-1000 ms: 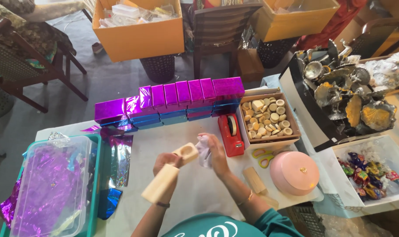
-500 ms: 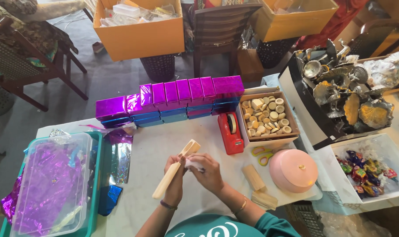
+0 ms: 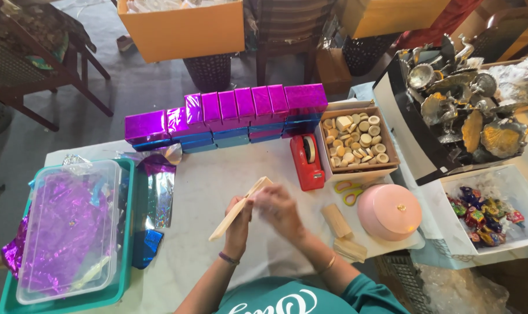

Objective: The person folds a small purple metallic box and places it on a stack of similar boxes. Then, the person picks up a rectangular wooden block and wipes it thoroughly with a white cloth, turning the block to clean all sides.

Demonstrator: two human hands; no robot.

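Above the white table (image 3: pixel 217 192), the left hand (image 3: pixel 239 218) grips a flat cream-coloured carton (image 3: pixel 241 208), thumb and fingers closed on its lower half so it slants up toward the red tape dispenser (image 3: pixel 306 161). The right hand (image 3: pixel 277 206) is blurred against the carton's upper part; its fingers look curled there, but how tightly cannot be told. Beyond the dispenser runs a row of shiny purple wrapped boxes (image 3: pixel 229 110) stacked on blue ones. Just right of the dispenser sits a cardboard box of small pale round pieces (image 3: pixel 356 141). Near the dispenser's front lie yellow-handled scissors (image 3: pixel 348 189), a round pink lidded container (image 3: pixel 389 210) and two more cream cartons (image 3: pixel 341 229). Well left of the dispenser, a clear plastic tub (image 3: pixel 69 229) of purple foil rests in a teal tray (image 3: pixel 121 285).
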